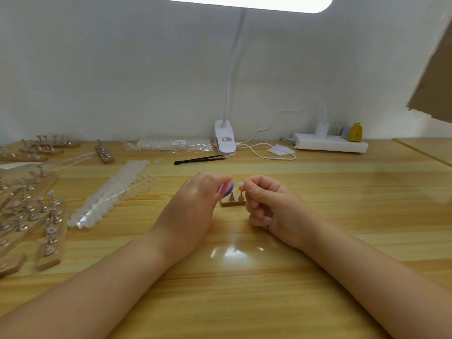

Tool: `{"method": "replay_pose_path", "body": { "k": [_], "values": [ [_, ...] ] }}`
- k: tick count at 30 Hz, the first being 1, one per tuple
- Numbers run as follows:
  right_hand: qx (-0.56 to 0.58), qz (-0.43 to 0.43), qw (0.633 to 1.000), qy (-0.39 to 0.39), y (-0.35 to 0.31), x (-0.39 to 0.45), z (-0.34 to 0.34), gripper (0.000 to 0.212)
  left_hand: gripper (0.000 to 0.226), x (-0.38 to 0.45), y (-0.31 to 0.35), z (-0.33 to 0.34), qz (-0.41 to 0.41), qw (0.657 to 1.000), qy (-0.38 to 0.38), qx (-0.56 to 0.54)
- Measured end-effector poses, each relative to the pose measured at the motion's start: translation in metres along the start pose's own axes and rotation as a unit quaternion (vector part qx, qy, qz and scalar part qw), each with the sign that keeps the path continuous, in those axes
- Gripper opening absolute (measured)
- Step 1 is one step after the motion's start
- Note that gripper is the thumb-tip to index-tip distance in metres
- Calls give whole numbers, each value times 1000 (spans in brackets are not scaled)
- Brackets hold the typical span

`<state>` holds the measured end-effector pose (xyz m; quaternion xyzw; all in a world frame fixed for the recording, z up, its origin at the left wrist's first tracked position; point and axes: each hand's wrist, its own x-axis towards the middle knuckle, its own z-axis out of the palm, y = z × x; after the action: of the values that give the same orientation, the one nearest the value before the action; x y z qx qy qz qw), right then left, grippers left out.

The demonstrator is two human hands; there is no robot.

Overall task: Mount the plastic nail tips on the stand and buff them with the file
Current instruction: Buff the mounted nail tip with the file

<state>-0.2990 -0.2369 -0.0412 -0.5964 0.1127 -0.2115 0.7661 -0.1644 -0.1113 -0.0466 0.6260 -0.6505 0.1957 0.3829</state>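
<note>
Head view, wooden desk (pixel 318 216), white wall (pixel 122 69), clip lamp (pixel 225 138), power strip (pixel 330 143)

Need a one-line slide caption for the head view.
Left hand holds a pink-purple file against a nail tip pinched by the right hand, above a wooden stand.

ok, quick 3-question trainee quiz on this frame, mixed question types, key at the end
1. True or false: the left hand grips the pink and purple file.
2. What does the right hand pinch? A) the black tweezers B) a clear nail tip C) the lamp cable
3. Fill in: the small wooden stand sits on the table ______ the two hands.

Key: 1 true. 2 B, the nail tip; the tweezers lie untouched farther back, near the lamp clamp. 3 between.
</note>
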Motion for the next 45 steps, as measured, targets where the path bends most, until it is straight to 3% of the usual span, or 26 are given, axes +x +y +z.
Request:
{"method": "replay_pose_path", "body": {
  "k": [5,8,13,18,23,27,29,34,39,45],
  "values": [
    [-3,14,1000,-12,-2,1,0,10,25,3,5,-5,86,990,73,89],
    [-5,27,999,-30,-2,2,-1,11,38,0,6,-4,145,973,77,165],
    [8,43,998,-36,-1,3,-2,13,50,1,-3,-7,92,972,92,194],
    [-12,32,998,-49,-1,3,-1,15,31,0,8,1,228,947,107,200],
    [9,49,998,-40,-3,3,-3,11,51,2,-6,-7,129,957,103,237],
    [1,39,996,-76,-1,3,-3,10,25,1,8,1,231,946,123,190],
    [-6,41,994,-97,-2,3,-4,10,23,1,9,4,245,945,113,187],
    [8,55,994,-98,-2,3,-6,16,46,2,-6,-5,114,970,98,192],
    [-12,48,991,-123,-3,2,-2,20,32,1,12,2,247,951,122,142],
    [-6,56,995,-77,-4,2,-4,16,32,1,3,-4,225,960,112,122]
  ]
}}
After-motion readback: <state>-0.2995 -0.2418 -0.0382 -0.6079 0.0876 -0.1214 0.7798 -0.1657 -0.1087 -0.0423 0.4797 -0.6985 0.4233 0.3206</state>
